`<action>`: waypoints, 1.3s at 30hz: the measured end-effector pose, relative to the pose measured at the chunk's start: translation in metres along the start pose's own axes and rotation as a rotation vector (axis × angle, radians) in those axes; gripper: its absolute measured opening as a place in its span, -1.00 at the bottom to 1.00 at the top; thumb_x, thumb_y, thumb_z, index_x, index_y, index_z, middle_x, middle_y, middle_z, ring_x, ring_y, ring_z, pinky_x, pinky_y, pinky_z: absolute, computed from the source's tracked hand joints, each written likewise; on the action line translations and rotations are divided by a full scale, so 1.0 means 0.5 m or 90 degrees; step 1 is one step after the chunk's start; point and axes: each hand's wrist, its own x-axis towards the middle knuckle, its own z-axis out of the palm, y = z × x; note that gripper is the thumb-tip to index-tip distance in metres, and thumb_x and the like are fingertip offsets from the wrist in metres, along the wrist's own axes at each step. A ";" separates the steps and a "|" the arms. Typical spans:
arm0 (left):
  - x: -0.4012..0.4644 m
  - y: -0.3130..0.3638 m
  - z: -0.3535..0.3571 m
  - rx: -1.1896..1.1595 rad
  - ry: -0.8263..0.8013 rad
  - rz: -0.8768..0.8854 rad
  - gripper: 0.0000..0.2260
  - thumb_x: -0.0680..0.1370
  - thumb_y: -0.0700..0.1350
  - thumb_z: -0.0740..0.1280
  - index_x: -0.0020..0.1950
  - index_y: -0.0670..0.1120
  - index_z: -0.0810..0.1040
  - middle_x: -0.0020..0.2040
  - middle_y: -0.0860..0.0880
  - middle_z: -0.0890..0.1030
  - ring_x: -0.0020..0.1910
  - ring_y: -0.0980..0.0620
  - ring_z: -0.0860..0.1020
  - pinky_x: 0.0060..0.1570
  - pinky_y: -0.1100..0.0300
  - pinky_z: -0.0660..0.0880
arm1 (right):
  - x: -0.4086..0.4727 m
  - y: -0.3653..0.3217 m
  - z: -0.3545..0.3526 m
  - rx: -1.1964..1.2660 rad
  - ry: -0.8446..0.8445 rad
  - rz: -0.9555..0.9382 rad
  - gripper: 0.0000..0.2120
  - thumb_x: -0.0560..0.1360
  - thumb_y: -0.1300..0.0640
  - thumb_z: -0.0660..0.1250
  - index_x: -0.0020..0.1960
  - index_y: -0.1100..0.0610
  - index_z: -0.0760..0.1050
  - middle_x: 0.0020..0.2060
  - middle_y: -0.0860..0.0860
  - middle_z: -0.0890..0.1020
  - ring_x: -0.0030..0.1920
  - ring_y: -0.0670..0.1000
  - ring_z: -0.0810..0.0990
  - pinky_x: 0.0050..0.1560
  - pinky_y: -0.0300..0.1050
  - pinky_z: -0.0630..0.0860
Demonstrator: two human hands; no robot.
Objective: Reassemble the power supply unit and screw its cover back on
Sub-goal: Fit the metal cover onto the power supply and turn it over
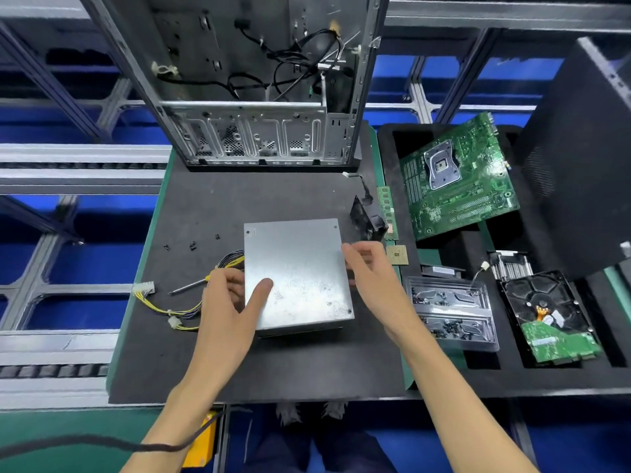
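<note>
Two bare forearms reach in from the near edge over the dark mat [177, 363], which has bare room near and left of the work. The left hand [227, 307] grips the left side of the power supply unit [297, 274], thumb lying on the cover, fingers curled round the edge. The right hand [367, 268] rests against its right side with fingers loosely bent; whether it actually grips cannot be told. The unit sits mid-mat, its plain grey cover on top, yellow and black cables [170, 305] trailing left. A screwdriver [191, 285] lies left, loose screws [192, 246] farther. Right, a clear tray [450, 312] holds screws. Far stands the open computer case [252, 83].
</note>
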 end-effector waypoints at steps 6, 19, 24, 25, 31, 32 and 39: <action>0.034 0.021 0.008 -0.127 -0.057 -0.088 -0.76 0.67 0.06 0.25 0.32 0.18 0.35 0.32 0.10 0.46 0.31 0.13 0.47 0.22 0.17 0.43 | 0.044 -0.034 0.052 0.024 -0.020 0.013 -0.54 0.68 -0.09 0.23 0.53 -0.02 0.27 0.32 -0.12 0.51 0.25 -0.16 0.51 0.14 -0.25 0.40; 0.101 0.003 0.001 -0.077 0.028 -0.083 -0.70 0.53 0.35 0.14 0.23 0.36 0.41 0.16 0.35 0.39 0.31 0.08 0.45 0.31 -0.14 0.44 | 0.056 -0.001 0.065 -0.014 0.013 -0.038 -0.60 0.59 -0.15 0.33 0.40 -0.23 0.34 0.23 -0.40 0.42 0.22 -0.53 0.34 0.09 -0.57 0.31; 0.177 -0.021 -0.044 0.054 -0.118 -0.161 -0.11 0.25 0.65 0.17 0.45 0.17 0.39 0.22 0.28 0.55 0.07 -0.02 0.57 0.21 -0.12 0.50 | 0.080 -0.028 0.060 -0.074 0.096 -0.040 -0.76 0.55 -0.20 0.34 0.18 -0.18 0.48 -0.10 -0.10 0.54 -0.17 -0.26 0.50 -0.16 -0.40 0.43; 0.183 -0.025 -0.049 0.044 -0.149 -0.177 -0.09 0.20 0.68 0.18 0.42 0.21 0.43 0.15 0.29 0.60 -0.09 0.04 0.60 0.09 -0.06 0.55 | 0.085 -0.034 0.060 -0.071 0.099 -0.036 -0.80 0.55 -0.19 0.34 0.12 -0.17 0.52 -0.20 -0.10 0.52 -0.28 -0.24 0.47 -0.24 -0.41 0.42; 0.204 -0.036 -0.056 0.098 -0.259 -0.159 -0.39 0.17 0.68 0.15 -0.02 0.33 0.57 -0.01 0.27 0.60 -0.01 0.24 0.58 0.16 0.09 0.51 | 0.094 -0.047 0.079 -0.117 0.155 -0.090 -0.88 0.60 -0.04 0.36 -0.12 -0.10 0.59 -0.31 -0.01 0.55 -0.37 -0.18 0.41 -0.32 -0.38 0.38; 0.205 -0.036 -0.059 0.087 -0.271 -0.153 -0.31 0.15 0.71 0.14 -0.02 0.28 0.61 -0.04 0.23 0.63 -0.04 0.19 0.60 0.12 0.08 0.54 | 0.094 -0.046 0.082 -0.126 0.171 -0.103 -0.86 0.60 -0.02 0.36 -0.13 -0.09 0.59 -0.29 -0.02 0.58 -0.35 -0.18 0.44 -0.31 -0.37 0.39; 0.195 -0.040 -0.063 0.059 -0.303 -0.121 -0.33 0.28 0.65 0.14 0.08 0.22 0.63 -0.11 0.07 0.70 -0.08 0.06 0.63 0.08 -0.02 0.58 | 0.097 -0.032 0.089 -0.155 0.232 -0.150 -0.78 0.63 0.09 0.38 -0.18 -0.11 0.57 -0.32 -0.17 0.61 -0.32 -0.24 0.53 -0.26 -0.48 0.41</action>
